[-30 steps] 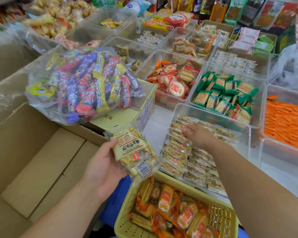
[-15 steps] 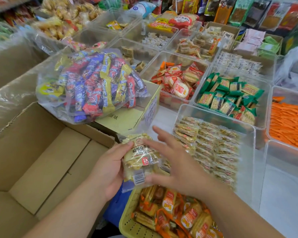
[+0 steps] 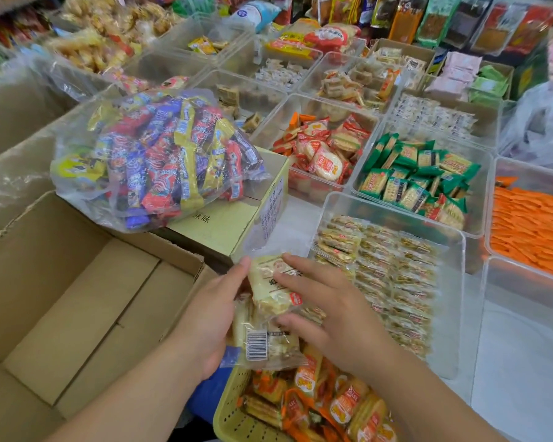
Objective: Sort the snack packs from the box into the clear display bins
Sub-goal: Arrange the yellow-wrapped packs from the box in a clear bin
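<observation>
Back from the clear bin, the right hand is pinching the top snack pack off the stack that the left hand is gripping.

A snack shop: clear display bins of wrapped snacks cover the surface in rows, packets line its far edge, and a cardboard box sits at left.
</observation>
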Available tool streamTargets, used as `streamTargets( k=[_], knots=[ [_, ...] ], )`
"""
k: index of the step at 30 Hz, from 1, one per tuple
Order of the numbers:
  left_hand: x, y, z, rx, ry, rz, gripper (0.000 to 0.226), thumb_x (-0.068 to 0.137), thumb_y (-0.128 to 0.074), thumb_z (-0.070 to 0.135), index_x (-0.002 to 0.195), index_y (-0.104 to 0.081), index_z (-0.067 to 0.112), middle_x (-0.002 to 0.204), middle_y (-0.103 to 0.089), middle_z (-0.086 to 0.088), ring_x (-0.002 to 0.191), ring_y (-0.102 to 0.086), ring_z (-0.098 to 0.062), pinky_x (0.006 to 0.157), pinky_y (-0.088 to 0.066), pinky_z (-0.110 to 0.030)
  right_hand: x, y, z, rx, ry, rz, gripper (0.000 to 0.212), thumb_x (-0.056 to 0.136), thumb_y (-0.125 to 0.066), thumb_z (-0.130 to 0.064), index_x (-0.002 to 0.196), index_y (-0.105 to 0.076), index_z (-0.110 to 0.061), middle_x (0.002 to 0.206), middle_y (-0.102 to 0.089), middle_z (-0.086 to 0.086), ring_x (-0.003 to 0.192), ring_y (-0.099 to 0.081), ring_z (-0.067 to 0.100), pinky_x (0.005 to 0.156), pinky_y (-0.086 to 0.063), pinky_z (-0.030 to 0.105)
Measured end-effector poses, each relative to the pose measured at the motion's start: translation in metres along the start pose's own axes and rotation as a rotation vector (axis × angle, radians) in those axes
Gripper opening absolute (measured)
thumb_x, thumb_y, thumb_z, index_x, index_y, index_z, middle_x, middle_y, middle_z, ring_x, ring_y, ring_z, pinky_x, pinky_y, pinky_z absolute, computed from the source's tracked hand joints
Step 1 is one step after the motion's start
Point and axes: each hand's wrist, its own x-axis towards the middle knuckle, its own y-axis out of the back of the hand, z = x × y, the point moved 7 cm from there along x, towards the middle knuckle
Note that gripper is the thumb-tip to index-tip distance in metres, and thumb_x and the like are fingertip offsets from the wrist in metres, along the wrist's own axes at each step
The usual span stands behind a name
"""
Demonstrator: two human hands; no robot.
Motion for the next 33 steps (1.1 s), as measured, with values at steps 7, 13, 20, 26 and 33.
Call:
streamTargets(
  k=[7, 13, 20, 26, 33],
  knots=[
    [0.008, 0.018, -0.002, 0.022, 0.019, 0.165, 0.027, 0.102, -0.057, 0.022, 0.099, -0.081, 0.010, 0.107, -0.077, -0.016, 0.095, -0.071, -0.034, 0.100, -0.051, -0.063, 0.023, 0.042, 0.075, 0.059, -0.354, 0.212, 0.041, 0.093, -0.055, -0.054, 0.132, -0.060, -0.043, 0.121, -0.061, -0.028, 0.106, -0.060, -0.006, 0.085, -0.052, 0.023],
    [0.006, 0.034, 0.002, 0.008, -0.022, 0.214, 0.026, 0.099, -0.055, 0.001, 0.108, -0.076, 0.012, 0.109, -0.077, -0.016, 0.089, -0.072, -0.030, 0.091, -0.056, -0.056, 0.059, 0.060, 0.174, -0.212, -0.689, 0.118, 0.039, 0.097, -0.058, -0.052, 0.124, -0.069, -0.025, 0.106, -0.075, -0.001, 0.074, -0.062, 0.013, 0.065, -0.046, 0.029],
    [0.003, 0.046, 0.011, -0.102, -0.112, 0.261, 0.022, 0.097, -0.061, -0.001, 0.114, -0.070, 0.009, 0.098, -0.079, -0.011, 0.080, -0.075, -0.021, 0.069, -0.065, -0.035, 0.073, 0.009, 0.209, -0.396, -0.728, -0.279, 0.050, 0.101, -0.044, -0.057, 0.140, -0.054, -0.028, 0.133, -0.065, 0.008, 0.117, -0.061, 0.033, 0.091, -0.051, 0.043],
    [-0.002, 0.048, 0.012, -0.245, -0.067, 0.285, 0.020, 0.094, -0.065, 0.001, 0.114, -0.070, 0.006, 0.103, -0.078, -0.019, 0.072, -0.076, -0.023, 0.059, -0.064, -0.035, 0.068, 0.011, 0.195, -0.562, -0.792, -0.366, 0.059, 0.099, -0.028, -0.067, 0.148, -0.039, -0.036, 0.147, -0.052, 0.009, 0.136, -0.038, 0.041, 0.104, -0.040, 0.055],
    [-0.002, 0.039, 0.017, -0.335, 0.056, 0.247, 0.016, 0.094, -0.062, -0.001, 0.107, -0.072, -0.004, 0.091, -0.078, -0.020, 0.061, -0.074, -0.024, 0.046, -0.060, -0.028, 0.045, 0.016, 0.041, 0.125, -0.305, -0.182, 0.058, 0.091, -0.052, -0.057, 0.147, -0.037, -0.052, 0.154, -0.040, -0.022, 0.140, -0.037, 0.000, 0.112, -0.035, 0.033]
  ],
)
